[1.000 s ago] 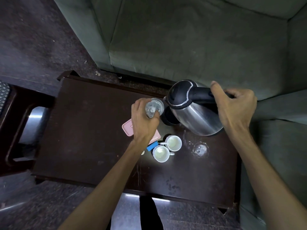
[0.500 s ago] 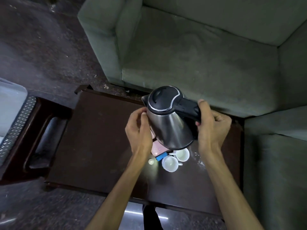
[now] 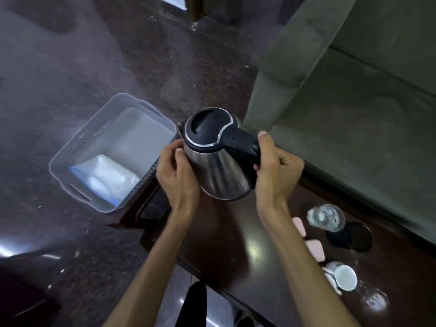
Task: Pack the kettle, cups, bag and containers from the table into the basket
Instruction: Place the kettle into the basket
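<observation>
A steel kettle (image 3: 219,171) with a black lid is held in the air above the left end of the dark table (image 3: 226,251). My right hand (image 3: 276,168) grips its black handle. My left hand (image 3: 175,175) presses against its left side. Just left of the kettle stands a grey plastic basket (image 3: 77,142) with a clear bag (image 3: 106,178) lying inside. Still on the table at the right are a clear glass container (image 3: 325,217), pink containers (image 3: 315,250), the black kettle base (image 3: 351,236) and white cups (image 3: 344,277).
A grey-green sofa (image 3: 342,95) runs along the far right side of the table. The basket rests on a dark wooden stand (image 3: 146,206) to the table's left. Dark floor surrounds it. A second clear glass item (image 3: 376,302) lies near the table's front right.
The kettle has been carried left from above the cups to beside the basket, both hands on it. The view has swung left, bringing the basket into sight.
</observation>
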